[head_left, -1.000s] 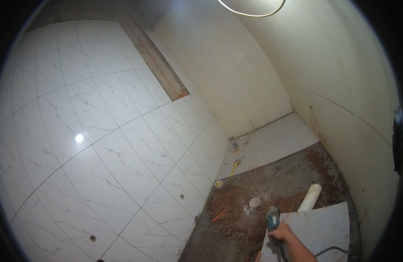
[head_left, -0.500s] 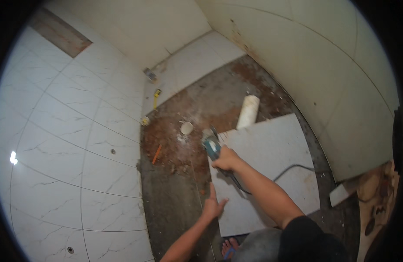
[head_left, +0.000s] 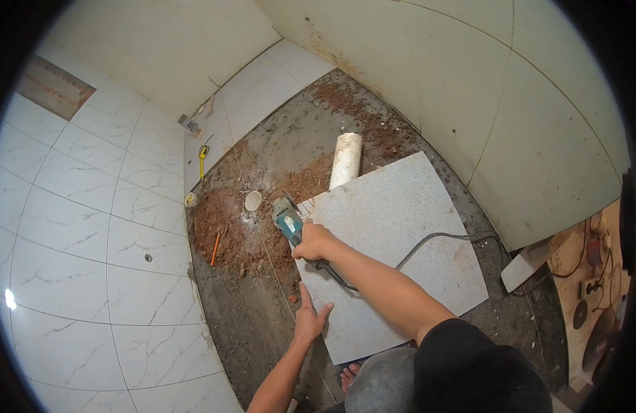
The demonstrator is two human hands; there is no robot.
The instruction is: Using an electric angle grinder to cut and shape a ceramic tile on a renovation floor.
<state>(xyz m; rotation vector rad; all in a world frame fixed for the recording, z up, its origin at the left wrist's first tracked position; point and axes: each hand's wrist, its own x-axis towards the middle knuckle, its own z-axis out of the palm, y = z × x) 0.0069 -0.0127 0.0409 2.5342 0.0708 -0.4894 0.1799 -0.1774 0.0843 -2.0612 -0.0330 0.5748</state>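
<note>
My right hand (head_left: 314, 242) is wrapped round the teal and black body of an angle grinder (head_left: 288, 221). The grinder's head and disc sit at the far left corner of a large pale tile (head_left: 407, 234), next to a curved line marked on it. My left hand (head_left: 311, 321) lies at the tile's left edge, forefinger stretched out and thumb spread over the surface; its other fingers are partly hidden. From the grinder a dark power cord (head_left: 428, 239) runs under my right forearm and across the tile to the right. The tile's far edge meets a white pipe piece (head_left: 347, 160).
A round pipe opening (head_left: 253, 200) lies among reddish soil (head_left: 228, 227), near an orange stick (head_left: 215, 249). A yellow tape measure (head_left: 203, 153) is by the marbled tiled wall (head_left: 70, 275). At right, a tile offcut (head_left: 524, 267) borders a board with tools (head_left: 593, 296).
The whole view has shifted, so the scene sits further left. My right hand keeps the grinder at the tile's corner, and my left hand stays along the left edge.
</note>
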